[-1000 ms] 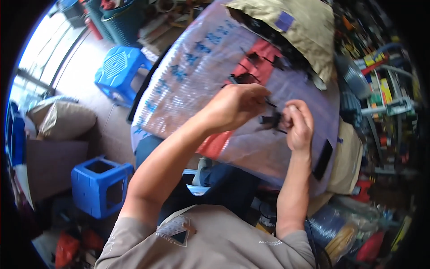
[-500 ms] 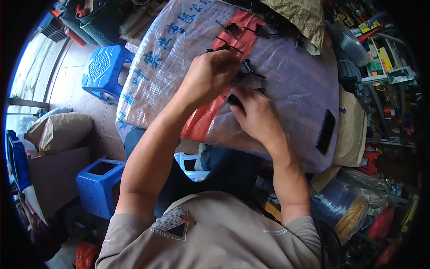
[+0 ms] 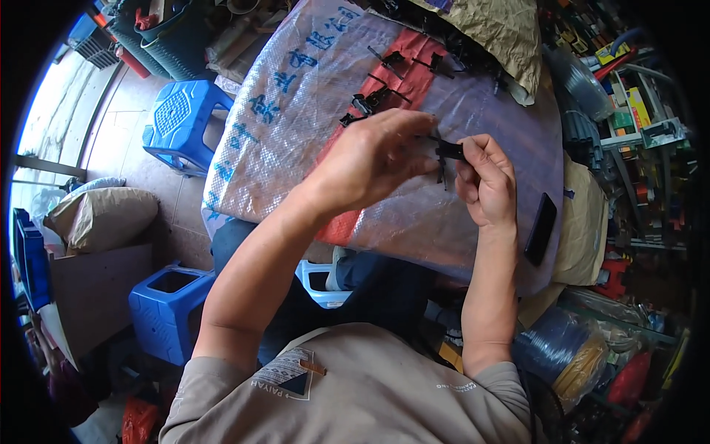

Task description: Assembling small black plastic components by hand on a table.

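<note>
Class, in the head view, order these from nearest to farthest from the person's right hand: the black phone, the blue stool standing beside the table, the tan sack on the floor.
From the right hand:
1. Black phone, just right, on the table.
2. Blue stool, far left, beside the table.
3. Tan sack, farthest left, on the floor.

At the centre of the frame, the left hand (image 3: 370,159) and right hand (image 3: 487,180) pinch 1 small black plastic part (image 3: 446,152) between their fingers (image 3: 414,126), above a tabletop covered by a woven plastic sack (image 3: 310,111). More black parts (image 3: 384,89) lie toward the upper centre; a dark phone (image 3: 541,229) lies at right. 2 blue stools (image 3: 177,122) stand at left.
</note>
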Demonstrator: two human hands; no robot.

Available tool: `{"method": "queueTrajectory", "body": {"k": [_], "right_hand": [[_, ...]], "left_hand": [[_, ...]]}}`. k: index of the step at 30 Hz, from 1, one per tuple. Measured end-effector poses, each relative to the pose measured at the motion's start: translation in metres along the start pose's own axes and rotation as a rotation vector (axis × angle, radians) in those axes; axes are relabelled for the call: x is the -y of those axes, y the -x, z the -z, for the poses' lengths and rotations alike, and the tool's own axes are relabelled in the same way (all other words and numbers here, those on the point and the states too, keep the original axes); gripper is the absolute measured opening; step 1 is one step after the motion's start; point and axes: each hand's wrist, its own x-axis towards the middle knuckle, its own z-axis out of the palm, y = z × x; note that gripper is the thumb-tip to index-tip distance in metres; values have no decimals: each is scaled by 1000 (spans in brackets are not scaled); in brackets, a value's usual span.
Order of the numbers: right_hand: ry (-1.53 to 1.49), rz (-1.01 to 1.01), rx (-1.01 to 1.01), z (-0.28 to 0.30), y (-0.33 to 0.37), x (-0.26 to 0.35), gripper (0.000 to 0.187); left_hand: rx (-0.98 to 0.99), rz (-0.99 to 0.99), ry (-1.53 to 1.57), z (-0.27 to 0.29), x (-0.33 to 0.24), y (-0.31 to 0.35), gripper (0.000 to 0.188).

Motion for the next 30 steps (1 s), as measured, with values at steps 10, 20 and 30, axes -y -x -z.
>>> {"method": "queueTrajectory", "body": {"k": [10, 20, 30], "right_hand": [[80, 20, -70, -32, 7, -8, 23], [278, 446, 31, -20, 9, -28, 14], [139, 470, 69, -9, 7, -38, 12]], "left_hand": [[-63, -84, -115, -20, 5, 2, 30], [-150, 184, 205, -30, -3, 0, 11], [-162, 115, 144, -51, 6, 5, 7]]}}
